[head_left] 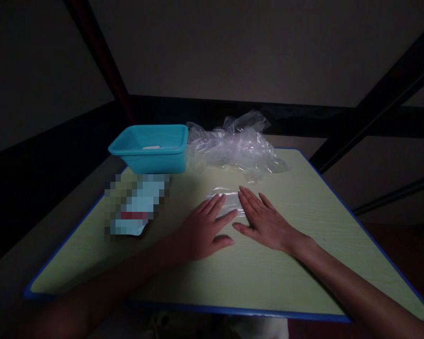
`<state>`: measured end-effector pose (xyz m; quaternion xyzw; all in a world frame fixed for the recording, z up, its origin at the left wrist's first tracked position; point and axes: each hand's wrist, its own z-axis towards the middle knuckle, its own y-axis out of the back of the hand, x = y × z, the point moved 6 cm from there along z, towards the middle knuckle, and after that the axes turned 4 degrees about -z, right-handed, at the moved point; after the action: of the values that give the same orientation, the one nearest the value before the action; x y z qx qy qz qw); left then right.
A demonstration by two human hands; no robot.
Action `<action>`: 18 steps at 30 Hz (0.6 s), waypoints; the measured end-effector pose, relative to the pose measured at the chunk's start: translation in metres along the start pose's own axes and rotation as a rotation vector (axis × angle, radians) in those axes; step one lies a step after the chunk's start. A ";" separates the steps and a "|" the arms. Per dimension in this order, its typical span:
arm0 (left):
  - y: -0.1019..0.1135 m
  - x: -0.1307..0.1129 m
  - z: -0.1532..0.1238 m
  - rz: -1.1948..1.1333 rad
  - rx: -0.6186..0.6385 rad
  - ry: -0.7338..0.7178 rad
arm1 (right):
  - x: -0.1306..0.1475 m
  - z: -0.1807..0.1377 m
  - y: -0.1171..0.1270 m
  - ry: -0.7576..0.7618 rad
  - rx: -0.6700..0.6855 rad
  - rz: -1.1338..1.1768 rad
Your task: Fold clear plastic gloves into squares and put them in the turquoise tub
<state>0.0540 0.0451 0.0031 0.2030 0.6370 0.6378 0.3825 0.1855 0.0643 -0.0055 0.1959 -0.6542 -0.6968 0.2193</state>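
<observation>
Forearms (353,285): both yours, over the bench (254,282).
Grip: your left hand (207,230) and right hand (263,219) lie flat, holding nothing.
Clear film (230,202): partly under your fingers, mid-bench.
Progress: 1 piece spread; creases suggest smoothing unfinished.
Room: tub (151,163) limits far left; wider right, to blue edge (353,216).

Dim light. Pale green table (268,282), blue edging. Left hand (205,230) lies palm down, spread, over left end of clear plastic film (230,203). Right hand (266,223) lies flat at film's right end, near left hand. Beyond: crumpled heap of clear plastic (238,146). Turquoise bin (155,161) stands left of heap, small white item (151,148) inside. Nearer than bin: pixelated pale-blue item (141,200), red band.
</observation>
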 end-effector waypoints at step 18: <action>0.007 0.043 -0.061 0.043 0.022 0.114 | 0.000 -0.001 -0.001 0.014 -0.001 -0.022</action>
<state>-0.0202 0.0379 -0.0061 0.1840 0.6604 0.6492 0.3295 0.1858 0.0632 -0.0064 0.2078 -0.6503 -0.6980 0.2162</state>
